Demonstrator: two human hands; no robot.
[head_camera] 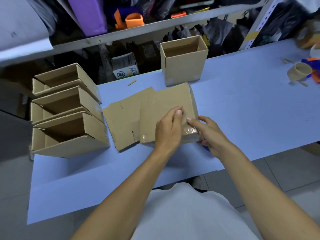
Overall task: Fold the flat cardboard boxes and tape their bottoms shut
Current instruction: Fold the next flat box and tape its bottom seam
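Flanking the hands: folded boxes (69, 110), possibly tape roll (300, 71).

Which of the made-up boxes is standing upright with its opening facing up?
The lone box at the table's far edge, beyond the hands. The three boxes at the left lie tipped on their sides, openings facing sideways.

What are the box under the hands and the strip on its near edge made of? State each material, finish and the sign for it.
Box under the hands: corrugated cardboard, matte brown; the upright box nearby shows the same thick board edge.
Strip: probably clear plastic packing tape, glossy; it glints and the brown shows through.
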